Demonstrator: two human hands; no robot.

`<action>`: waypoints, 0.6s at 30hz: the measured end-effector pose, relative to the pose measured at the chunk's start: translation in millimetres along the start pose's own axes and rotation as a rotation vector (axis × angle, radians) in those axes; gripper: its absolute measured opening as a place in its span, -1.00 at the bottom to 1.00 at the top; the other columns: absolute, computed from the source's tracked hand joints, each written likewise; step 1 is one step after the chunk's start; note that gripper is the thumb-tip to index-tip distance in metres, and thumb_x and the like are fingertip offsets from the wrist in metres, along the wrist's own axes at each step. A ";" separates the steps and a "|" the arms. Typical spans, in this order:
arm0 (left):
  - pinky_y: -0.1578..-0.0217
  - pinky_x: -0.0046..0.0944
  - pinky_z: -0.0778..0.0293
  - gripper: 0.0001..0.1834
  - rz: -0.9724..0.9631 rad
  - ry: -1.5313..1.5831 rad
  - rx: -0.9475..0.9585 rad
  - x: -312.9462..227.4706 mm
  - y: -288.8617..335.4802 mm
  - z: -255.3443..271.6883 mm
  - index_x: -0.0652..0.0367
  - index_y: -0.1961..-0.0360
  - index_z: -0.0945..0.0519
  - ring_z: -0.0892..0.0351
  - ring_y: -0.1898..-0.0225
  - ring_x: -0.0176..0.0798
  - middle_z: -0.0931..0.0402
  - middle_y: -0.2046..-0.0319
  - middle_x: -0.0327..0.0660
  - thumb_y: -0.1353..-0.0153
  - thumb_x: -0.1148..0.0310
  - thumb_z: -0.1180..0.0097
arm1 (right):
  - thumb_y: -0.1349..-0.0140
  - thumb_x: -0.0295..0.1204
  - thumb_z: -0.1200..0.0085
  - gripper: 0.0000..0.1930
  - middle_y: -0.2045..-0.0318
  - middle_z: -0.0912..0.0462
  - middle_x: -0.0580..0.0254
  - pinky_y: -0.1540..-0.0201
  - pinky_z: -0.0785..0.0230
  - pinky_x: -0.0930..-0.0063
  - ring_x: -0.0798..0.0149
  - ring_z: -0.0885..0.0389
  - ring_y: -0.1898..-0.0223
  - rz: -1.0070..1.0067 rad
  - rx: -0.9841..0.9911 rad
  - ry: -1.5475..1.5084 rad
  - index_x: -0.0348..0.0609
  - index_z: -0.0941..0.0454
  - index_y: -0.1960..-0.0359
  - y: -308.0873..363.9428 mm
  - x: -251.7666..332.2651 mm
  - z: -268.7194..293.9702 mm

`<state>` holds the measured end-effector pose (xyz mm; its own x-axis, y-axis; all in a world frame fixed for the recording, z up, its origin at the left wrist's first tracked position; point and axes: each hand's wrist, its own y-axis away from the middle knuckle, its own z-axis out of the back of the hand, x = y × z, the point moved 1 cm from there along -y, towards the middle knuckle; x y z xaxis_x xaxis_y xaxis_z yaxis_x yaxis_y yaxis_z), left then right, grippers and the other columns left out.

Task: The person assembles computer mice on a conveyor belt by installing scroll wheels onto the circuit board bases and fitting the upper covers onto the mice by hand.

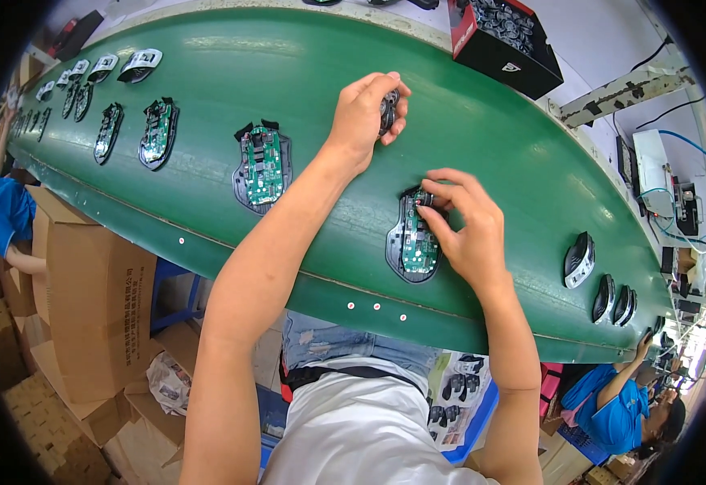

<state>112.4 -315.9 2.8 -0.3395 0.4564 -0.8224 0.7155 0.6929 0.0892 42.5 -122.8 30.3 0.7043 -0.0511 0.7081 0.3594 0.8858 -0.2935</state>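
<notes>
My left hand [358, 115] is raised over the green conveyor belt, its fingers curled around several small dark wheel-like parts [388, 111]. Below and to its right lies a computer mouse base [418, 257], a black shell with a green circuit board on it. At the far end of that board, the thumb and forefinger of my right hand [476, 230] close together. A tiny dark piece may be between them, but the fingertips hide most of it. Another mouse base [262, 168] with a bare board rests to the left, beside my left forearm.
More boards in shells [157, 133] and grey-black mouse covers [140, 66] line the belt [329, 210] leftward; further covers [580, 260] sit at right. Beyond the belt stands a black box [508, 48] of small parts. Cardboard cartons [86, 299] flank the near side. Co-workers sit at both ends.
</notes>
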 end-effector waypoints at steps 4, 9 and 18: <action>0.77 -0.41 -0.20 -0.70 -0.017 0.014 -0.018 -1.9 -0.9 0.5 0.26 0.38 -0.50 -0.40 0.69 -0.38 -0.45 0.59 -0.21 -0.34 0.21 -0.03 | 0.03 -0.61 -0.37 -0.73 0.20 -0.68 0.13 0.19 -0.54 0.45 0.25 -0.67 0.23 0.103 0.024 0.080 -0.27 -0.68 0.23 -3.4 -3.0 9.8; 0.75 -0.43 -0.21 -0.70 -0.007 0.003 -0.005 -2.7 -0.4 4.2 0.24 0.35 -0.51 -0.41 0.66 -0.39 -0.45 0.57 -0.22 -0.35 0.19 -0.02 | 0.04 -0.59 -0.38 -0.70 0.21 -0.65 0.14 0.20 -0.55 0.38 0.17 -0.68 0.24 0.102 0.074 0.044 -0.27 -0.66 0.21 -5.9 0.7 22.9; 0.75 -0.43 -0.20 -0.69 -0.009 -0.016 0.006 -3.2 0.3 3.0 0.24 0.35 -0.51 -0.41 0.66 -0.39 -0.45 0.57 -0.23 -0.34 0.18 -0.03 | 0.05 -0.59 -0.38 -0.72 0.20 -0.65 0.13 0.18 -0.55 0.37 0.14 -0.68 0.24 0.110 0.125 0.069 -0.28 -0.65 0.25 -6.7 -0.7 21.9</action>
<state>115.5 -318.8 3.8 -0.3361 0.4415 -0.8319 0.7164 0.6932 0.0784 26.2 -118.5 45.9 0.7769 0.0213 0.6292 0.2020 0.9382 -0.2811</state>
